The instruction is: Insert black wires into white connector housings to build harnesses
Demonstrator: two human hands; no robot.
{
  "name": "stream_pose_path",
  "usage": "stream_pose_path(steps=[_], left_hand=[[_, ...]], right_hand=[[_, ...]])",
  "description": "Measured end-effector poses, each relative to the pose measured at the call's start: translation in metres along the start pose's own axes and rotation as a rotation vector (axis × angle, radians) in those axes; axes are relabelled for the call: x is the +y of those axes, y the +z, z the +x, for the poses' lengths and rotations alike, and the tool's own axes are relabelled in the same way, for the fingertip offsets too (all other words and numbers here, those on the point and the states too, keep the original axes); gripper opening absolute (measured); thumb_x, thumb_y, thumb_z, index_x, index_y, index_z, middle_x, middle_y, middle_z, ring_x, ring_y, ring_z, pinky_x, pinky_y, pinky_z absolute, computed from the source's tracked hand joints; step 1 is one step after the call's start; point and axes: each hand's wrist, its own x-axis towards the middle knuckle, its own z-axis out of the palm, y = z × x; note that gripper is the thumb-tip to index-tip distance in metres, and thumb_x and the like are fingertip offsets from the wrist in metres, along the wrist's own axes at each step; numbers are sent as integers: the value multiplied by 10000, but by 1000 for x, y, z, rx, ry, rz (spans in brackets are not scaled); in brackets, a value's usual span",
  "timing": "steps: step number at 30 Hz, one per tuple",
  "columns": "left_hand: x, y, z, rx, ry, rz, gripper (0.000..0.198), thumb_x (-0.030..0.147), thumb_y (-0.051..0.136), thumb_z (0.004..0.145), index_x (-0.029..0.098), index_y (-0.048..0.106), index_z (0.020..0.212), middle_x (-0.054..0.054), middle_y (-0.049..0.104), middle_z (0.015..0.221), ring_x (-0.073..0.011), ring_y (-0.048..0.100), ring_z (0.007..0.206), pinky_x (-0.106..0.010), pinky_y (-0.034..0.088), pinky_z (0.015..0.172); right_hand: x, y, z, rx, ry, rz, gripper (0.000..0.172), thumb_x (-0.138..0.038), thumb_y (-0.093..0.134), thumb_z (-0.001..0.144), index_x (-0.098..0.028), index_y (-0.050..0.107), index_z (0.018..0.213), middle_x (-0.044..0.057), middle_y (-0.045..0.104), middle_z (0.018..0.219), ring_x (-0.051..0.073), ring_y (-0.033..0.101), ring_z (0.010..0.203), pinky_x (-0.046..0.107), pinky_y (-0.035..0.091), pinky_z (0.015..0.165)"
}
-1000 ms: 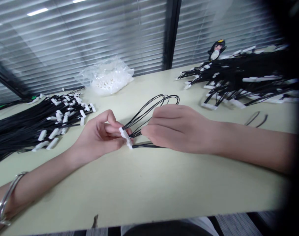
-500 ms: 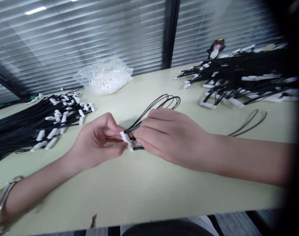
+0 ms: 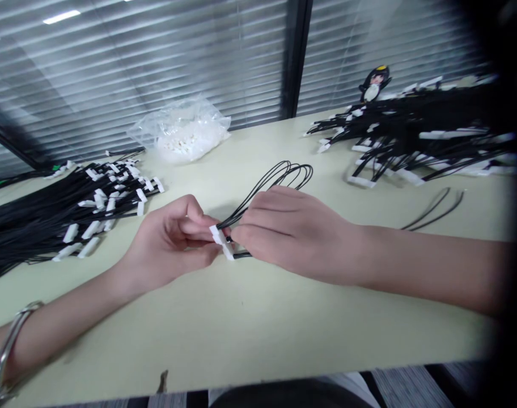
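My left hand [image 3: 171, 242] pinches a white connector strip [image 3: 221, 242] between thumb and fingers just above the pale table [image 3: 250, 323]. My right hand [image 3: 290, 232] meets it from the right, fingertips closed on a black wire end at the strip. Several black wires [image 3: 279, 177] run from the connector in a loop behind my right hand. A silver bracelet [image 3: 3, 354] sits on my left wrist.
A heap of black wires with white connectors [image 3: 63, 209] lies at the left. A bigger tangle of the same [image 3: 415, 136] lies at the back right, beside a small penguin figure [image 3: 374, 84]. A clear bag of white parts [image 3: 184, 133] rests by the blinds. Two loose wires [image 3: 437, 208] lie right.
My right hand has slid left along the wires until its fingertips reach the connector. My left hand has kept its hold almost in place.
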Motion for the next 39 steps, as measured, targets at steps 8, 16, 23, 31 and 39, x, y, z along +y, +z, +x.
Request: stream_pose_path(steps=[8,16,23,31,39], left_hand=[[-2,-2,4,-19,-51,-22,249,12,688,707,184,516,761,12,763,759,-151,727,734,-189,561,642],[-3,-4,5,-13,-58,-19,253,12,687,707,181,505,756,4,759,744,-146,723,724,-194,561,642],[-3,-4,6,-15,-59,-8,251,7,678,705,198,520,744,34,754,723,-134,723,712,-195,568,651],[-2,-4,5,-25,-70,-30,250,12,676,717,189,505,756,13,764,753,-150,729,740,-199,566,658],[-3,-4,6,-27,-62,-47,258,12,687,704,193,511,757,17,760,739,-138,727,692,-188,565,642]], right_hand=[[3,4,-2,-13,25,120,117,-157,480,871,-148,583,814,-21,588,725,115,446,682,264,328,641],[2,3,-2,-14,27,133,120,-132,463,865,-148,553,788,-16,580,710,112,451,653,263,330,624],[3,2,-3,-8,17,102,78,-117,511,843,-159,531,780,-28,574,716,116,437,663,259,336,629],[3,2,-3,-8,-3,67,101,-119,497,860,-169,509,773,-32,570,714,115,422,667,259,318,629],[2,1,-3,-1,-13,46,142,-96,448,878,-170,491,764,-31,528,682,111,397,668,253,289,624]])
